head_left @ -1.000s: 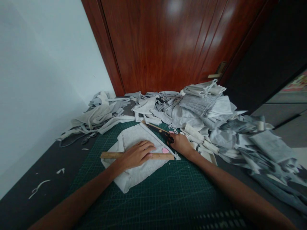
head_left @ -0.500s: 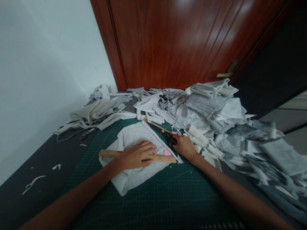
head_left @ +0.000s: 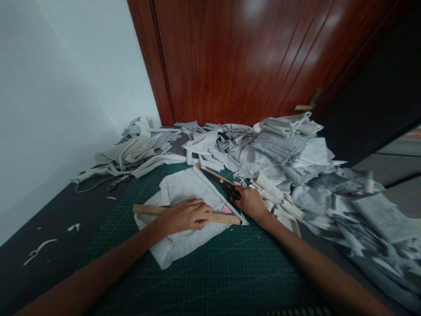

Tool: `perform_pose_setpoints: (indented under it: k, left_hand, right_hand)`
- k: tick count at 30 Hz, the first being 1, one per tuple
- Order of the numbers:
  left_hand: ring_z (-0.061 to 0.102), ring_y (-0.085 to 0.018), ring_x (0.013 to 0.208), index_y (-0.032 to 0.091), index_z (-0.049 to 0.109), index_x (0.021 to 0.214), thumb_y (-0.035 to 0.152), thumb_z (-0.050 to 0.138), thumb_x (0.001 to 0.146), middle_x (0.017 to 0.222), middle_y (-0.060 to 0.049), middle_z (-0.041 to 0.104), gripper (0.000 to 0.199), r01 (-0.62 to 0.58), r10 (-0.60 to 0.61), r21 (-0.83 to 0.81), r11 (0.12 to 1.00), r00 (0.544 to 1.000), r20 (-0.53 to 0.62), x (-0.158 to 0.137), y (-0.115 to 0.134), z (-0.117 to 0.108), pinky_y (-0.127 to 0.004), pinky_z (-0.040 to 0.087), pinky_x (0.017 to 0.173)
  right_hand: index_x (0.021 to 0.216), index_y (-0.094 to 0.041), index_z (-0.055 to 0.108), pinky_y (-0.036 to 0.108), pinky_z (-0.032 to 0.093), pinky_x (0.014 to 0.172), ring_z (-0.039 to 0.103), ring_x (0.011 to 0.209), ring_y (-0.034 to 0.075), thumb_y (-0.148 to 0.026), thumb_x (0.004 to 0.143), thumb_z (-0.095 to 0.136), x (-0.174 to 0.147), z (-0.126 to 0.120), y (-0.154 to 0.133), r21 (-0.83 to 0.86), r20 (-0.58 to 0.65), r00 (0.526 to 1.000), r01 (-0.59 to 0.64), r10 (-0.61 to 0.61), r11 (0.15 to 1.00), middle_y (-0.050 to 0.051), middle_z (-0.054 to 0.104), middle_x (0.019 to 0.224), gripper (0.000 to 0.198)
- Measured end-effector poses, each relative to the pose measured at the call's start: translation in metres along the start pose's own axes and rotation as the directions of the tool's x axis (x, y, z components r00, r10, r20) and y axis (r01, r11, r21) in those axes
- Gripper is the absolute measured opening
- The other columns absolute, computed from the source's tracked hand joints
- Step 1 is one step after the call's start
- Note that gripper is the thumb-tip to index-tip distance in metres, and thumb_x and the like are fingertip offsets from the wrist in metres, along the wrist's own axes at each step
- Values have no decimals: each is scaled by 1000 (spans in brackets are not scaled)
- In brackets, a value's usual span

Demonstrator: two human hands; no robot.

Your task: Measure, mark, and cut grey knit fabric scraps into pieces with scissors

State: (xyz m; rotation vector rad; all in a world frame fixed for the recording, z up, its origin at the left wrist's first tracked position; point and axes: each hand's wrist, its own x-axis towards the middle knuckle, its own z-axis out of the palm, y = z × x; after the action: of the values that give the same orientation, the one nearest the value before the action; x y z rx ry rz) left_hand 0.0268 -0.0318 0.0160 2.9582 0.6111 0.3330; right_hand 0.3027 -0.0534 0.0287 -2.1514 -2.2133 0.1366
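Fingers of the left hand (head_left: pixel 184 214) lie together, closed over a wooden ruler (head_left: pixel 148 209) that crosses pale cloth (head_left: pixel 180 186), probably to steady both on the green mat (head_left: pixel 210 272). At 3 o'clock, the right hand (head_left: pixel 252 202) has its fingers clamped on black scissors (head_left: pixel 221 180), blades aimed at 10 o'clock beside the cloth's edge, seemingly for control. Pink chalk (head_left: pixel 226 210) sits between the 2 hands, perhaps for easy reach. Scraps (head_left: pixel 274 147) spread from 10 to 3 o'clock.

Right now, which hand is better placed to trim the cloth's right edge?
Right, likely: the right hand holds the scissors beside that edge of the cloth; the left hand rests on the wooden strip.
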Motion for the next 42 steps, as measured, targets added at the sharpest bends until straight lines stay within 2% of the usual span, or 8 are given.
perform_pose_setpoints:
  k: [4,8,12,19,31,35,42]
  left_hand:
    - [75,-21,80,24,64,119,29,61,101,95,-2,77,19,65,-66,155,986,998,4,-2,5,7,-31,54,75]
    - [76,-21,75,24,63,119,23,61,99,94,-2,79,21,100,-97,238,966,995,-23,-2,7,11,-30,53,68]
    - [77,-20,73,23,62,111,22,63,95,88,-1,79,16,138,-136,247,959,990,-25,-1,5,8,-29,52,65]
    - [75,-23,72,21,58,103,26,59,98,87,-4,78,7,289,-317,228,930,944,95,8,8,-3,-31,46,59]
    - [74,-24,79,22,56,105,29,52,102,89,-4,75,9,309,-340,172,936,918,202,15,4,-6,-31,42,62]
    - [74,-24,80,22,57,106,30,53,101,91,-5,76,10,318,-350,177,931,917,190,14,4,-5,-32,44,65]
    - [68,-21,70,21,60,104,33,53,101,86,-4,75,14,301,-323,153,941,933,158,14,5,-5,-32,41,62]
  right_hand:
    - [117,-19,75,30,51,82,78,103,27,-31,101,59,-1,-1,-1,-8,8,1000,-2,2,1000,13,82,108,26]
    - [121,-18,72,30,51,83,78,106,27,-29,101,61,-3,0,0,-15,27,1000,6,-5,1000,13,81,114,26]
    - [123,-17,70,29,50,82,77,107,27,-32,101,63,-5,-1,1,-22,40,999,29,-28,999,13,81,114,28]
    - [130,-19,67,30,52,88,76,110,27,-28,103,56,-5,-4,1,-24,62,997,54,-53,998,14,79,122,30]
    - [130,-18,63,31,53,89,76,110,27,-26,109,43,-9,-4,-2,-62,49,997,58,-55,996,17,77,125,31]
    - [131,-16,62,31,52,89,75,112,27,-29,110,42,-11,-7,-4,-61,35,998,48,-46,997,18,77,125,32]
    - [130,-16,64,31,52,88,76,110,28,-28,108,45,-12,-8,-4,-69,32,999,23,-20,997,17,78,122,31]
